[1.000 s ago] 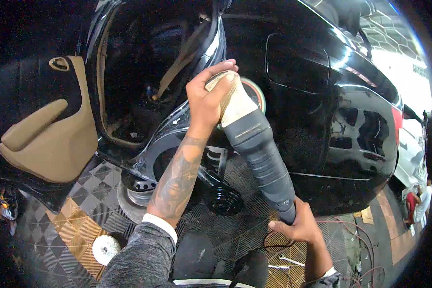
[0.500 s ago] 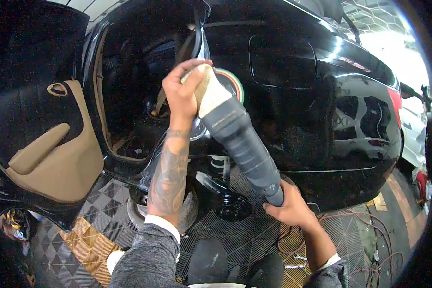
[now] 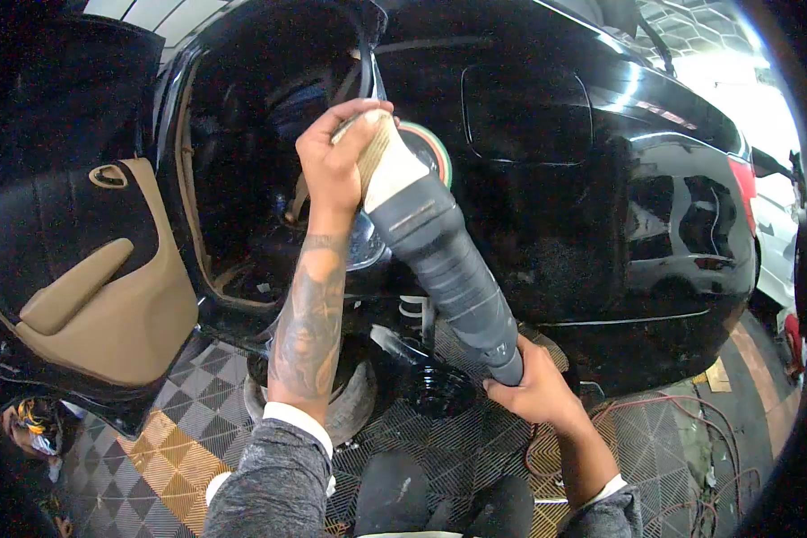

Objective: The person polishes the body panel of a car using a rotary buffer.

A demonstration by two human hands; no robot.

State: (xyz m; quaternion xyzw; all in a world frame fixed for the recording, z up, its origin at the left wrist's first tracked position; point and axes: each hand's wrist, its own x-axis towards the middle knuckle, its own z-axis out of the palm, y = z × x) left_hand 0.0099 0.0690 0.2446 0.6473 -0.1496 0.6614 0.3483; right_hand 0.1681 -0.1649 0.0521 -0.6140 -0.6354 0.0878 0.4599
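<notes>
A dark-bodied car polisher (image 3: 453, 269) with a cream-coloured cover over its head slants across the middle of the view. My left hand (image 3: 336, 157) is closed over the covered head, fingers wrapped on top. Around the rear end of the body, my right hand (image 3: 536, 384) keeps a closed grip. Behind the head shows the round pad (image 3: 439, 160) with a green and orange rim, close against the black car's rear panel (image 3: 547, 224). Whether the pad touches the paint is hidden.
An open car door (image 3: 130, 314) with beige trim stands at the left. Below are a tyre (image 3: 354, 403) and patterned floor tiles (image 3: 175, 457). A reddish hose or cord (image 3: 717, 430) lies at the right. A white car (image 3: 777, 242) shows beyond.
The polisher and both hands have shifted very slightly to the left in view. Both hands keep their hold on it.
</notes>
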